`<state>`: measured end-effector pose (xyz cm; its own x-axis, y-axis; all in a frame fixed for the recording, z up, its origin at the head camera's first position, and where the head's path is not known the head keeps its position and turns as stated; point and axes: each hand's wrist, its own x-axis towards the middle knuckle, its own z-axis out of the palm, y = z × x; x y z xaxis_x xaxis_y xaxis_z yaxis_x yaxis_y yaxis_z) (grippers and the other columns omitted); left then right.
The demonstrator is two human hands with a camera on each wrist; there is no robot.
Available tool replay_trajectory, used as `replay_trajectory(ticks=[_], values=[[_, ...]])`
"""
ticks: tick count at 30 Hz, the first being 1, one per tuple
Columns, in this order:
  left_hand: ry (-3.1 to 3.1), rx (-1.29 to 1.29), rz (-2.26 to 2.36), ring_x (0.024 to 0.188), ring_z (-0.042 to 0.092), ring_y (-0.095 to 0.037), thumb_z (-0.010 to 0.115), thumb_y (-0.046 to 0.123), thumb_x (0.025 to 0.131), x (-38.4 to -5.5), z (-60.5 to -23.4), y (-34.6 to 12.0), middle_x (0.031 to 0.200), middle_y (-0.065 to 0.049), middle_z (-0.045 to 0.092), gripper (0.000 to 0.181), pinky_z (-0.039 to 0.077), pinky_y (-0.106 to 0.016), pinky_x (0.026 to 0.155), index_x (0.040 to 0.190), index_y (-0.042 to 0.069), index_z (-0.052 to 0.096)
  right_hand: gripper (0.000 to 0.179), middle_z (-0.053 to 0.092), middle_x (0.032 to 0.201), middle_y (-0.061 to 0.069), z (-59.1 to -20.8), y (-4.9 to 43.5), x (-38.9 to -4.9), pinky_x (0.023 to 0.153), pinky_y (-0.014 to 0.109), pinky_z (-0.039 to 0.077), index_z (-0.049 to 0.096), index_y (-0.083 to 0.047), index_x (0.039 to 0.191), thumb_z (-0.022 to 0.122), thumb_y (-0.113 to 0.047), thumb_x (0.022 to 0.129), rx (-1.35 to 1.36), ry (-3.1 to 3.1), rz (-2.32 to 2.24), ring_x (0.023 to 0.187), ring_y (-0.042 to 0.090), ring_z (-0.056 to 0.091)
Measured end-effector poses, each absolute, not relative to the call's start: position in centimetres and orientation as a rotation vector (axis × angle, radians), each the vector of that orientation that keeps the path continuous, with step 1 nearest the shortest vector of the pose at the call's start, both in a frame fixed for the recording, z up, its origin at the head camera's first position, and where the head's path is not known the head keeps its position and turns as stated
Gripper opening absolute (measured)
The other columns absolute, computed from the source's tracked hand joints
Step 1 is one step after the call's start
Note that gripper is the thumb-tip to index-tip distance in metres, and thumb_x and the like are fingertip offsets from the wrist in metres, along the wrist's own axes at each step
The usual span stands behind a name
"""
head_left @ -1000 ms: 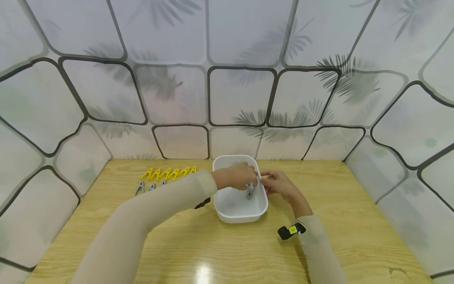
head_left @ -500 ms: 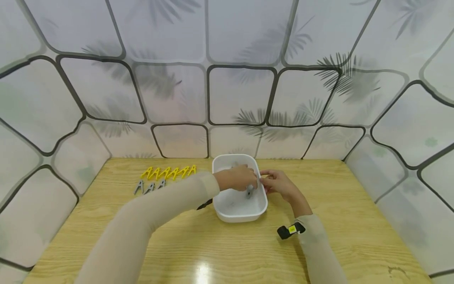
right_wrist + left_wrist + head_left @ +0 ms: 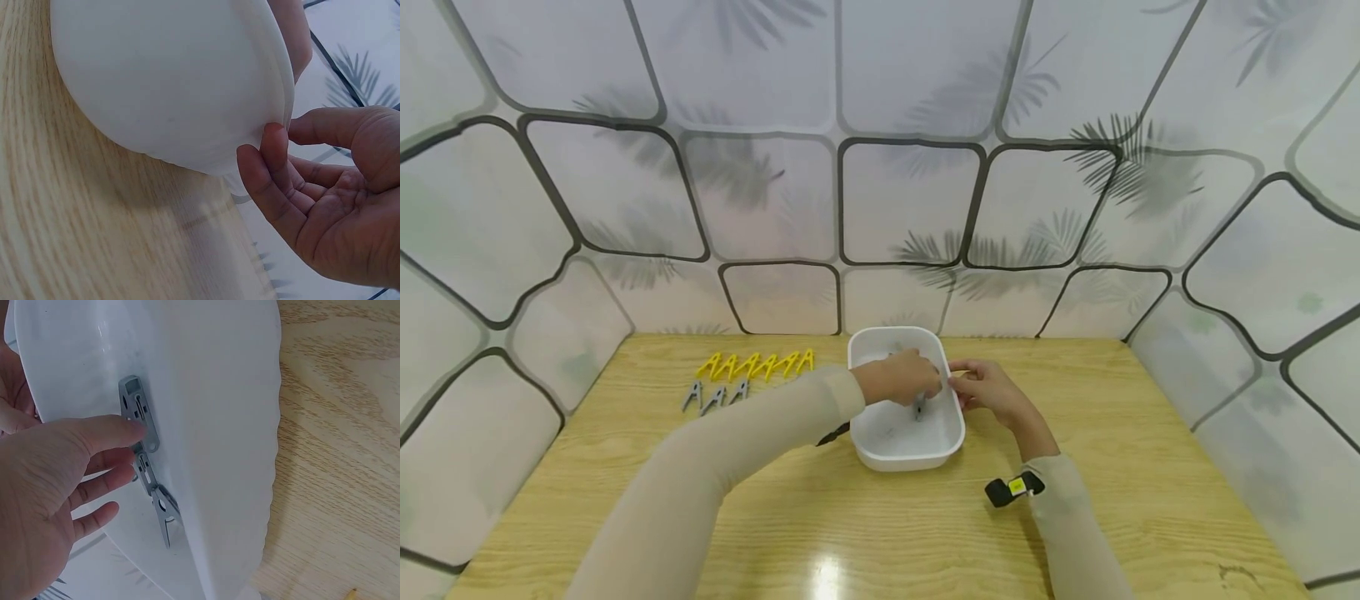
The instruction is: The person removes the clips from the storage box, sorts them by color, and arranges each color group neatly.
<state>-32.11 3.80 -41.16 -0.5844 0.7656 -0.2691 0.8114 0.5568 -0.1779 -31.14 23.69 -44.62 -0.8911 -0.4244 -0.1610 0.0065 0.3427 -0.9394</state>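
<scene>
A white plastic tub stands on the wooden table, with several grey clothespins inside it. My left hand reaches into the tub. In the left wrist view, its thumb and fingers pinch a grey clothespin close to the tub wall. Another grey clothespin lies in the tub below those fingers, and one between them is partly covered. From the right, my right hand holds the tub; in the right wrist view the thumb and fingertips pinch its rim.
Left of the tub, a row of yellow clothespins lies on the table. Several grey clothespins lie in front of that row, partly behind the left sleeve. A patterned backdrop encloses the table's back and sides.
Inside the tub, my left hand has shifted slightly left, and the grey clothespin under it has moved left too. The right hand stays at the tub's rim.
</scene>
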Motion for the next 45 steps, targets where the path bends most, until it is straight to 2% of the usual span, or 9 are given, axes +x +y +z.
replay_trajectory(ticks=[10, 15, 20, 29, 40, 45], values=[[2.626, 1.314, -0.466, 0.1, 0.063, -0.012, 0.083, 0.022, 0.082, -31.9, -40.9, 3.5, 0.11, 0.004, 0.069, 0.028, 0.048, -0.035, 0.095, 0.106, 0.017, 0.069, 0.047, 0.065, 0.083, 0.001, -44.4, 23.6, -31.1, 0.071, 0.032, 0.059, 0.048, 0.009, 0.144, 0.056, -0.014, 0.104, -0.357, 2.246, -1.557, 0.07, 0.01, 0.063], [2.619, 1.277, -0.424, 0.091, 0.057, -0.011, 0.083, 0.014, 0.082, -31.8, -40.9, 3.2, 0.104, 0.004, 0.068, 0.027, 0.05, -0.035, 0.097, 0.104, 0.018, 0.068, 0.048, 0.064, 0.084, 0.0, -44.1, 23.6, -31.0, 0.071, 0.032, 0.058, 0.046, 0.01, 0.144, 0.056, -0.013, 0.103, -0.355, 2.252, -1.552, 0.071, 0.01, 0.062], [2.615, 1.216, -0.359, 0.086, 0.054, -0.012, 0.082, 0.006, 0.079, -31.7, -40.8, 2.9, 0.101, 0.003, 0.066, 0.028, 0.05, -0.032, 0.087, 0.1, 0.018, 0.067, 0.048, 0.063, 0.082, -0.001, -44.1, 23.6, -30.9, 0.069, 0.03, 0.058, 0.045, 0.011, 0.144, 0.055, -0.012, 0.103, -0.359, 2.243, -1.561, 0.07, 0.009, 0.062], [2.598, 1.14, -0.3, 0.09, 0.058, -0.013, 0.083, 0.004, 0.079, -32.0, -40.7, 2.8, 0.105, 0.004, 0.068, 0.029, 0.052, -0.029, 0.091, 0.101, 0.018, 0.069, 0.048, 0.066, 0.085, 0.002, -44.5, 23.8, -31.2, 0.071, 0.031, 0.058, 0.046, 0.009, 0.145, 0.055, -0.015, 0.104, -0.362, 2.252, -1.549, 0.072, 0.01, 0.062], [2.592, 1.121, -0.349, 0.083, 0.052, -0.013, 0.083, 0.004, 0.078, -31.7, -40.2, 3.0, 0.096, 0.003, 0.063, 0.023, 0.049, -0.027, 0.078, 0.091, 0.016, 0.068, 0.047, 0.065, 0.083, 0.002, -44.6, 23.8, -31.1, 0.07, 0.03, 0.058, 0.046, 0.009, 0.144, 0.055, -0.014, 0.104, -0.373, 2.239, -1.562, 0.071, 0.01, 0.062], [2.582, 1.124, -0.399, 0.081, 0.051, -0.011, 0.084, 0.006, 0.077, -31.8, -40.2, 3.1, 0.094, 0.003, 0.059, 0.025, 0.047, -0.024, 0.074, 0.083, 0.017, 0.063, 0.047, 0.065, 0.083, 0.001, -44.6, 23.7, -31.1, 0.07, 0.03, 0.058, 0.046, 0.009, 0.144, 0.055, -0.014, 0.104, -0.368, 2.235, -1.565, 0.072, 0.01, 0.062]])
